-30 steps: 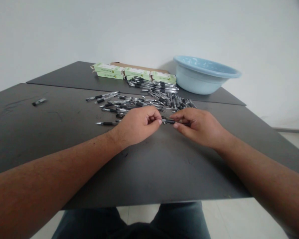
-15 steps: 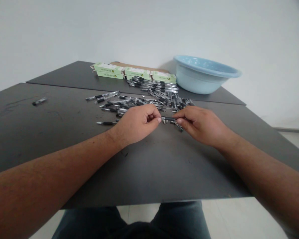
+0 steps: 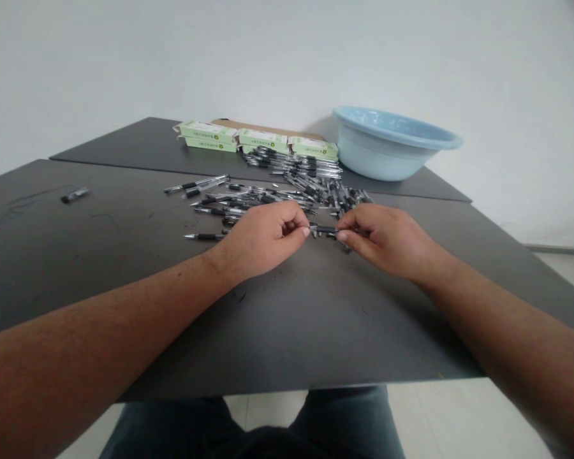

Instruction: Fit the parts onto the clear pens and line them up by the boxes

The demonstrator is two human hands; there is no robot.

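Observation:
Between my two hands a pen [image 3: 325,229] with a black grip lies roughly level, just above the grey table [image 3: 287,325]. My left hand [image 3: 272,236] pinches its left end between thumb and forefinger. On the other end, my right hand [image 3: 387,239] is closed with thumb and fingertips; its palm hides the rest of the pen. Behind the hands spreads a loose heap of pens [image 3: 258,194], clear-barrelled with black grips. One separate pen [image 3: 203,236] lies left of my left hand, its silver tip pointing left.
Green and white boxes [image 3: 210,136] stand stacked along the back. Beside them, at the back right, is a light blue basin [image 3: 387,150]. A small clear and black piece [image 3: 75,195] lies far left. A seam runs across the table behind the heap.
Almost nothing has moved. My right hand's fingertips have shifted very slightly on the pen, while my left hand holds its place.

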